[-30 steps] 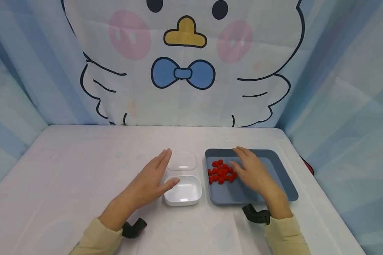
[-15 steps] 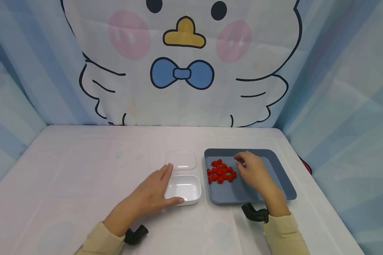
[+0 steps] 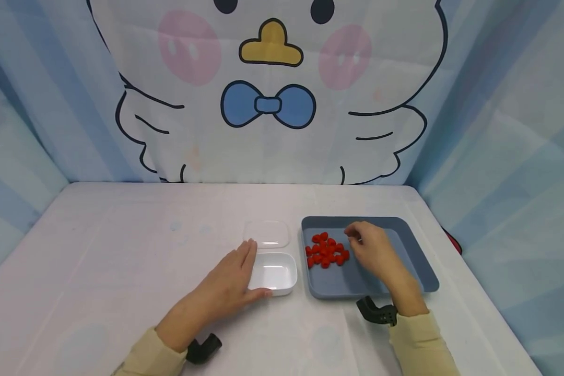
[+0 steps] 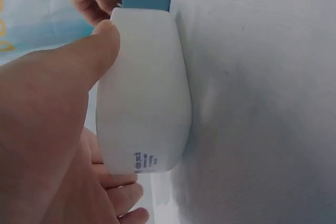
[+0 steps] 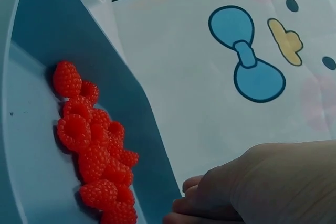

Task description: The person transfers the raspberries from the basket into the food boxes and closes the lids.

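Note:
My left hand (image 3: 229,279) grips a white plastic box (image 3: 274,272). Its thumb lies against the box's near wall and its fingers are along the left side and back corner, as the left wrist view also shows. Inside, the visible part of the box holds nothing. A blue-grey tray (image 3: 343,284) stands right of the box, with a cluster of raspberries (image 5: 94,156) at its left side. Over the tray, just right of the raspberries, hovers my right hand (image 3: 373,250). Its fingers are loosely curled with nothing visible between them; the fingertips are partly hidden in the right wrist view.
Behind the box lies a clear lid (image 3: 268,233) on the white-covered table (image 3: 122,250). A curtain with a cartoon bird (image 3: 268,146) closes off the back, and blue curtains (image 3: 512,156) flank the sides.
My left hand has come down onto the box, its thumb reaching the near wall, and the box has shifted slightly away. My right hand's fingers have gone from extended to curled.

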Available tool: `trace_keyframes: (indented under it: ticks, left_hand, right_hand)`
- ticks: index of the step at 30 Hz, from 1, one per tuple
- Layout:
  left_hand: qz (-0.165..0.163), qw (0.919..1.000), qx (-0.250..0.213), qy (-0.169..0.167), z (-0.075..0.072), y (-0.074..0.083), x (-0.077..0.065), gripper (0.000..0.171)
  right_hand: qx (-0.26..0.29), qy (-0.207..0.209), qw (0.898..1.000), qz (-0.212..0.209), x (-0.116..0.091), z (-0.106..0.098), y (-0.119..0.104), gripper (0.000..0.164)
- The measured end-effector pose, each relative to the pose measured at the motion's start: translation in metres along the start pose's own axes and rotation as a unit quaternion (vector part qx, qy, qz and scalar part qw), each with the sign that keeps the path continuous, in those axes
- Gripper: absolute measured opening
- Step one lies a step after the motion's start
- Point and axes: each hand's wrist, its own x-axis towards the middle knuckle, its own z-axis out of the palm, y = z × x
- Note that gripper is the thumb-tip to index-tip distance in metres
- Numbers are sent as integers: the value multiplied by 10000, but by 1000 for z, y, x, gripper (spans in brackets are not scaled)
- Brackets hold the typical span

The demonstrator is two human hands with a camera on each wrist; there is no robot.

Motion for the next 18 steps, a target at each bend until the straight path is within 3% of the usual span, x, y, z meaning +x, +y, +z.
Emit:
trace_keyframes:
  ticks: [9, 18]
  left_hand:
    - [56, 9991, 219, 354, 8, 4, 1, 104]
    - [24, 9983, 283, 501, 15, 4, 1, 104]
  right_hand:
    - [59, -180, 9998, 62, 0, 2, 1, 16]
    - [75, -822, 9964, 202, 3, 5, 3, 18]
